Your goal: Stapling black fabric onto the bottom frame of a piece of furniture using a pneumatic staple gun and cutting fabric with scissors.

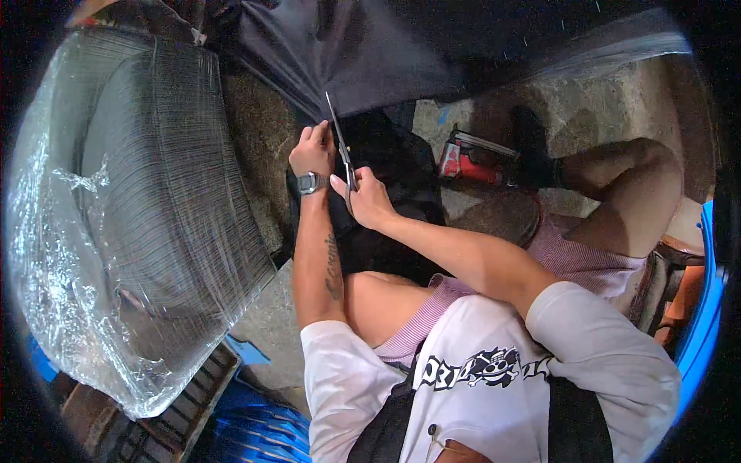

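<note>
Black fabric [370,65] spreads from the upper middle of the head view, with more dark cloth lying between my legs. My left hand [312,150], with a watch at its wrist, has its fingers closed on the fabric's lower edge. Held in my right hand [370,201] is a pair of scissors [340,139], its long blades pointing up and away, just right of my left hand. The blade tips lie over the black fabric. Whether they touch it I cannot tell.
To the left stands a large cushioned piece [162,170] wrapped in clear plastic film. A red and grey staple gun [475,158] lies on the concrete floor [455,116] by my right foot. Slatted crate edges [170,409] and blue plastic [258,424] sit at lower left.
</note>
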Motion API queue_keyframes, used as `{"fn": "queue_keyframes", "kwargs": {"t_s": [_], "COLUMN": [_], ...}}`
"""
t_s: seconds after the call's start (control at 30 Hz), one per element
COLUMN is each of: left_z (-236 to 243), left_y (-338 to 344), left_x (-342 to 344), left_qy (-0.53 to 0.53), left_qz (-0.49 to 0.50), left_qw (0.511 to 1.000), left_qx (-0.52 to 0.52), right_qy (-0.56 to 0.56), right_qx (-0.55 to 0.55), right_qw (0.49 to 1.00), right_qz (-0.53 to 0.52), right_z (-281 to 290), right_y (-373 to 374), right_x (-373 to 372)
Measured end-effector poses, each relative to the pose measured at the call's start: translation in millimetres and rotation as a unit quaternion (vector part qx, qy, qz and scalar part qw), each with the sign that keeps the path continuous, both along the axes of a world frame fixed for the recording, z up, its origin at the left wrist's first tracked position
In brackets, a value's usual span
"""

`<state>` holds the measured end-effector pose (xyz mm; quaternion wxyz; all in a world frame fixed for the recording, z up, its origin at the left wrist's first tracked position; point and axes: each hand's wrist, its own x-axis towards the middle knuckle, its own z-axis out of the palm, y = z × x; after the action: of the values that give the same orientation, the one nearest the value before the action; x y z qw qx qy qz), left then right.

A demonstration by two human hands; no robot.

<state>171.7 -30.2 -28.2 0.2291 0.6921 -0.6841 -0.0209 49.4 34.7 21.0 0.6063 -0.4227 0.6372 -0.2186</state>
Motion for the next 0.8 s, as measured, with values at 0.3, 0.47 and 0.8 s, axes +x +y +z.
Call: {"fn": "queue_keyframes", "kwargs": {"t_s": [0.3, 0.47, 0.8], "left_z": [-3, -2, -11], "left_y": [0, 0, -1], "left_x": [2, -1, 24], "left_qy": [-0.002, -0.008, 0.049], "left_qz": [0.001, 0.0, 0.068], "left_qw": [1.0, 1.0, 0.996], "left_qx": [0.003, 0.011, -0.005], "right_qy": [0.0, 0.01, 0.149], "right_qx": [-0.016, -0.028, -0.064], "right_qw": [1.0, 1.0, 0.947], "right_qz": [-0.005, -0.001, 0.279], "right_z": [-13, -19, -29], "right_y": [3, 0, 55], "right_x": [4, 2, -143]}}
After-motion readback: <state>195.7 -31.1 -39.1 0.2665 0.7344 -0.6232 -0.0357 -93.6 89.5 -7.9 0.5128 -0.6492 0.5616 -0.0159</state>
